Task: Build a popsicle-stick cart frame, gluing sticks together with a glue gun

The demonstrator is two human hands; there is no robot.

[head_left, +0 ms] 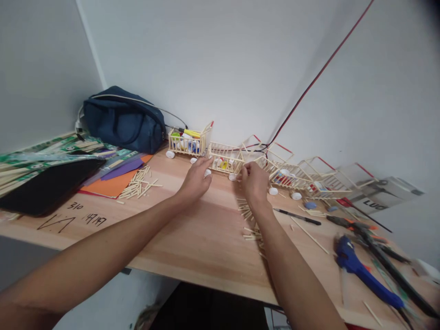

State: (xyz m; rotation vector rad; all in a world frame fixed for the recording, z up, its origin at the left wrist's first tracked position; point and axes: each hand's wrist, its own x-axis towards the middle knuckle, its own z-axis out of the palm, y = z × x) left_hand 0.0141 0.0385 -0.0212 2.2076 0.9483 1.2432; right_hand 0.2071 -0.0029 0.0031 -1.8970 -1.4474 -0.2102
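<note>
A small shopping cart (pixel 226 158) built from pale wooden sticks stands on white wheels near the wall, with colourful bits inside. My left hand (pixel 195 179) is at its left end, fingers and thumb closed round the lower corner by a wheel. At the right end, my right hand (pixel 255 181) has its fingers bent and pinched against the cart; its fingertips are partly hidden. To the left stands a matching stick cart (pixel 187 143), filled with coloured pieces. More stick carts (pixel 290 176) with red-tipped handles line up on the right, beyond my right hand.
Cut sticks lie in a left pile (pixel 137 183) and beside my right forearm (pixel 252 233). A blue bag (pixel 125 119), black tablet-like slab (pixel 48 183) and orange paper (pixel 106 187) are left. A pen (pixel 297 217), blue glue gun (pixel 367 275) and pliers (pixel 364 233) lie right.
</note>
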